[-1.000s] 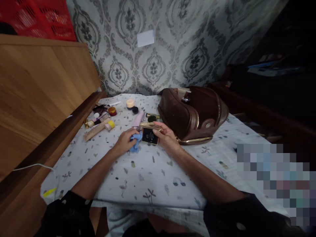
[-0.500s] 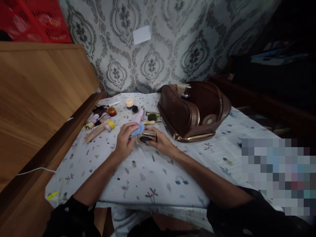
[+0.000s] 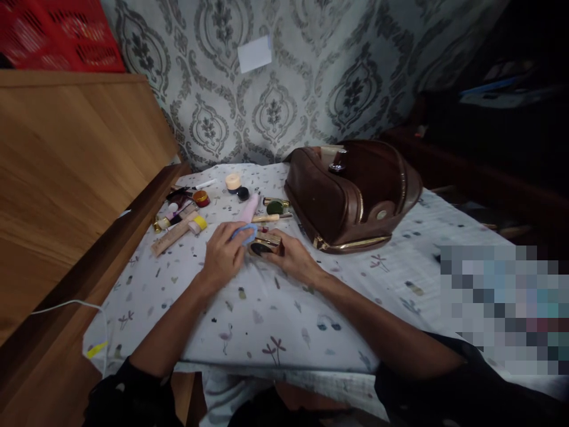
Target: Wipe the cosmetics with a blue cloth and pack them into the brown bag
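Observation:
My right hand is closed around a small gold box-shaped item with a dark oval front, perhaps a cosmetic compact; its exact kind is unclear. In my left hand a light blue cloth is pinched against the item's left end. Just beyond my hands lie a pink tube, a light-handled stick and a round dark green container. The open brown leather bag stands to the right of them, with a pale-capped bottle showing inside.
Several cosmetics lie at the left, including a long tan box, a yellow-banded tube and an amber jar. Behind them stands a cream-lidded jar near a small black pot. A wooden panel borders the table's left.
My left hand has lowered slightly, and the blue cloth now lies flatter along the gold item's upper left edge. My right hand keeps its hold. The view has shifted a little.

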Demonstrator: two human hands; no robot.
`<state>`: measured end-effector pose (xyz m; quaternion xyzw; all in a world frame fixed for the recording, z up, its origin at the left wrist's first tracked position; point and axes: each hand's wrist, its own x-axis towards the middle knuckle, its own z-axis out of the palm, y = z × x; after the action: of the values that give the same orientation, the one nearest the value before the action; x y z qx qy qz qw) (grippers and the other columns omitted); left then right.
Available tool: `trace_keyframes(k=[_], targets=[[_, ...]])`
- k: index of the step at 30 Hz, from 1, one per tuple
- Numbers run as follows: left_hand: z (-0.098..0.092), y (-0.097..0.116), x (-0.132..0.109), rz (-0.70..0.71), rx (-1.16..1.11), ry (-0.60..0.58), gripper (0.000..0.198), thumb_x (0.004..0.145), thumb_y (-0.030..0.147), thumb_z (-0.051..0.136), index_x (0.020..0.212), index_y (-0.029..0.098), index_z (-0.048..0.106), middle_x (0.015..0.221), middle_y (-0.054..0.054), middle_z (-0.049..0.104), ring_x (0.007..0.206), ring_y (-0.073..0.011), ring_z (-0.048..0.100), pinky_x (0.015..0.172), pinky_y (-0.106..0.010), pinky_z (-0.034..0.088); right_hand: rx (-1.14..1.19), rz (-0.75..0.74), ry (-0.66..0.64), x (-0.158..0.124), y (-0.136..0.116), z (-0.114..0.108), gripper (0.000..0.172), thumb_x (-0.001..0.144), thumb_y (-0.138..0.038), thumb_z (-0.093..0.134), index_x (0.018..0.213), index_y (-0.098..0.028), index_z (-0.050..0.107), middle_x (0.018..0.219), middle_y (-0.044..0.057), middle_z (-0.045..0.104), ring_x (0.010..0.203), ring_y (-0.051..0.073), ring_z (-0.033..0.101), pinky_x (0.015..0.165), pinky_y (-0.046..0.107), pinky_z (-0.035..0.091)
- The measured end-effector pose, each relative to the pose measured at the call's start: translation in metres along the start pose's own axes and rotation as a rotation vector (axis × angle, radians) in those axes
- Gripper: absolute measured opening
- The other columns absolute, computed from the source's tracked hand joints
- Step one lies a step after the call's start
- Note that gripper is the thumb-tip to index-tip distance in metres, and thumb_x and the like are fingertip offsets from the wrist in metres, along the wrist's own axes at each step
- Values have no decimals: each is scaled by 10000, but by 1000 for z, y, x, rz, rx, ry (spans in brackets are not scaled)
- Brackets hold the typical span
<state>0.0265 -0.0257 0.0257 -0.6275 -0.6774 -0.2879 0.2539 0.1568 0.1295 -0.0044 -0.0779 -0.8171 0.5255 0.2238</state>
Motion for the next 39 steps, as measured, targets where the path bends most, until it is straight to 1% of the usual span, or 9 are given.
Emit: trace_keyframes(k=[6,12,16,19,24,28,33,36,39], targets=[[10,-7,-4,-297,-333,-7,367,834,83,482,1141,180,658,1086,-73,672,1043,-202,625,939,-333,486,-96,21,-12,2,10,-1,429,707,-234,724,1126,-198,645,867,6,680,765,193,627,736,317,517],[15,-11,-6,-494,-563,-56,321,872,189,510,1153,172,662,1078,-45,696,987,-191,632,913,-301,479,-47,22,61,1,16,1,167,735,-292,687,840,-194,603,703,-20,587,669,166,552,620,283,460],[16,-12,-6,-584,-641,-73,333,871,227,525,1170,160,655,1054,-33,699,976,-193,630,905,-290,478,-56,37,135,-1,11,0,265,720,-320,678,678,-222,435,601,-64,436,569,118,413,534,247,345],[17,-13,-7,-596,-654,-88,342,867,236,527,1178,160,651,1036,-27,697,963,-191,624,898,-289,478,2,42,203,0,8,0,251,704,-307,687,753,-225,455,638,-69,434,580,111,402,543,238,347],[18,-17,-8,-639,-602,-117,352,855,216,525,1178,169,656,995,-21,701,907,-194,630,858,-302,497,121,27,320,4,8,0,294,686,-327,716,911,-217,562,806,-12,600,705,152,550,683,281,465],[19,-18,-8,-593,-551,-109,352,842,166,517,1160,183,664,1101,-41,704,1009,-215,636,958,-355,480,84,9,367,4,8,-1,296,682,-350,730,914,-211,612,794,-2,629,713,171,571,706,303,475],[16,-15,-6,-509,-403,36,350,862,129,487,1166,204,643,1162,-69,672,1098,-221,618,993,-379,478,-48,-59,263,1,6,-1,260,723,-293,694,968,-204,681,849,24,681,725,182,597,674,296,473],[10,-10,-5,-387,-298,136,341,905,136,464,1203,208,612,1161,-76,643,1099,-209,605,976,-372,489,-124,-81,232,0,5,-1,276,733,-267,698,1000,-201,689,902,41,700,798,199,624,726,312,486],[5,1,-5,-191,-189,162,373,939,130,430,1276,202,571,1218,-108,599,1150,-218,572,1002,-389,471,-162,-67,210,0,4,-1,288,739,-271,706,1017,-199,680,907,41,697,809,201,624,740,320,487]])
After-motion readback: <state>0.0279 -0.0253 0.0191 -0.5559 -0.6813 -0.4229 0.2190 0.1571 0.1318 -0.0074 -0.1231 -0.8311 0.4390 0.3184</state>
